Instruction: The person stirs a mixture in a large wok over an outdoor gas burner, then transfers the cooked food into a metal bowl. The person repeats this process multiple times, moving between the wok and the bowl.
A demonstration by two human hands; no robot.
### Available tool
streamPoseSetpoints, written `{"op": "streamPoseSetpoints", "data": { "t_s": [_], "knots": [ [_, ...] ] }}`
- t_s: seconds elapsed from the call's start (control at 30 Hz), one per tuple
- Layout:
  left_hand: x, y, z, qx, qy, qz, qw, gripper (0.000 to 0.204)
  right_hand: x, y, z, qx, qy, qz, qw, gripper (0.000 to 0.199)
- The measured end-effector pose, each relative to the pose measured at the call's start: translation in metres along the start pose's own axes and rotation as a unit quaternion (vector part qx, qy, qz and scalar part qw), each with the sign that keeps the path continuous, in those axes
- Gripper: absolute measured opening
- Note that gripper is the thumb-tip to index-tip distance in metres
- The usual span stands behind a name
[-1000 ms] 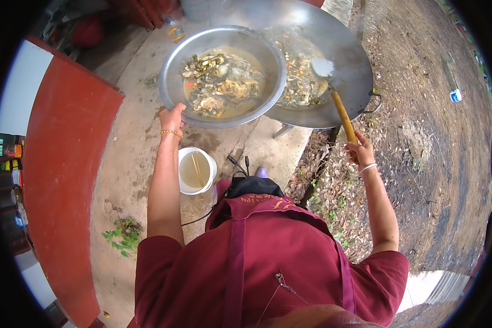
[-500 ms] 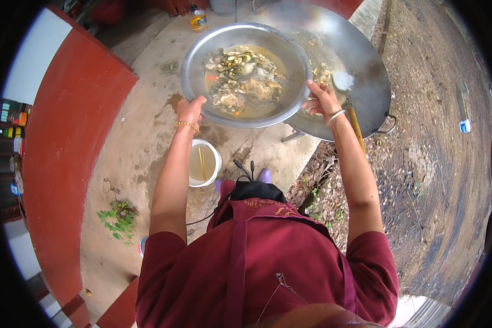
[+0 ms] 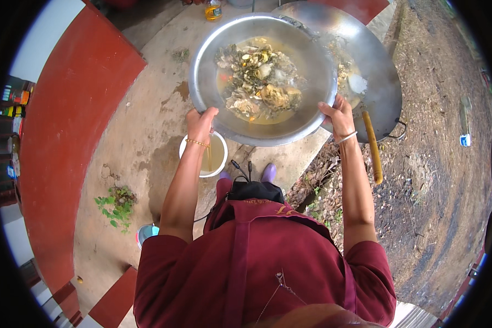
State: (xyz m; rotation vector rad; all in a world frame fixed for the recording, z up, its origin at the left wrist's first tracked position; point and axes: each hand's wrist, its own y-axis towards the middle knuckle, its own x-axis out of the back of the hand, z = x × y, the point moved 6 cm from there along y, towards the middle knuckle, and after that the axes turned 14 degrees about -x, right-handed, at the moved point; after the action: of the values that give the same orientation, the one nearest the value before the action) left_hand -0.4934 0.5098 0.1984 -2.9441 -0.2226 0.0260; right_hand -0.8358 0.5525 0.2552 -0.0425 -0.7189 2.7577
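We have both hands on the wide, round, silver metal basin [image 3: 314, 82]: our left hand [image 3: 201, 123] grips its near-left rim, our right hand [image 3: 340, 117] its near-right rim. The right has just left the yellow-brown wooden handle [image 3: 373, 147], so the load is now probably shared. The basin, holding brothy stew [image 3: 263, 82], lies ahead of and between our hands, overlapping the large grey metal wok [image 3: 381, 74]; whether they touch, we cannot tell.

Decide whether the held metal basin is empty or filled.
Partly filled: the metal basin contains broth and food pieces, with its upper wall bare.
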Motion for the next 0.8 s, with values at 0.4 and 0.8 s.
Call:
{"op": "streamPoseSetpoints", "data": {
  "t_s": [0.4,0.8],
  "knots": [
    [-0.006,-0.019,-0.007,-0.027,0.189,-0.08,0.978,0.018,0.002,0.055,-0.025,-0.085,0.116,0.121,0.982,0.018],
    [0.058,-0.067,-0.002,0.003,0.113,-0.235,0.965,0.018,-0.087,0.105,-0.055,-0.082,0.058,0.31,0.945,0.013]
  ]
}}
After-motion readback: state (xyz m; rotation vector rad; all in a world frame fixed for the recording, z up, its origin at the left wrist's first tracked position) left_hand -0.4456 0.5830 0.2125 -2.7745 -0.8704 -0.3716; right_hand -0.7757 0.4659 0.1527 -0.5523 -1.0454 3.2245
